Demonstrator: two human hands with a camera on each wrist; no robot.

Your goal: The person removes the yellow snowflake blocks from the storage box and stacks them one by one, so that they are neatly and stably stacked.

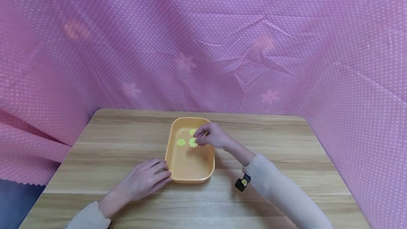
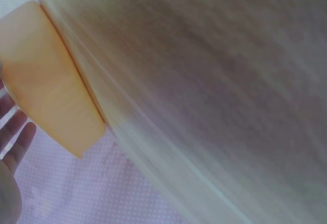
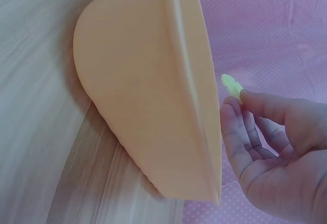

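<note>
- Left hand (image 1: 144,179): laid flat on the wooden table (image 1: 279,140), fingers straight and relaxed, nothing gripped. The fingertips are seen touching the near left corner of the orange tray (image 1: 190,176). In the left wrist view only the fingers (image 2: 15,132) are shown, extended beside the tray's outer wall (image 2: 46,91).
- Right hand (image 1: 211,135): held over the far right part of the tray, fingers curled. A small yellow-green flower piece (image 3: 232,86) is pinched between thumb and fingertips, as shown in the right wrist view; in the head view this piece is mostly covered by the hand.
- Orange tray: a shallow rounded rectangle, placed between the two hands, its near left corner against the left fingertips and its far right rim beneath the right hand.
- Flower pieces in the tray: three yellow-green discs are seen on the tray floor, one (image 1: 181,142) well to the left of the right hand, one (image 1: 192,142) just below its fingertips, one (image 1: 192,131) just beyond them.
- Small black and yellow device (image 1: 243,182): seen at the right wrist, just beside the pale sleeve (image 1: 286,193).
- Pink dotted cloth (image 1: 203,45): hung beyond and to both sides of the hands, around the table.
</note>
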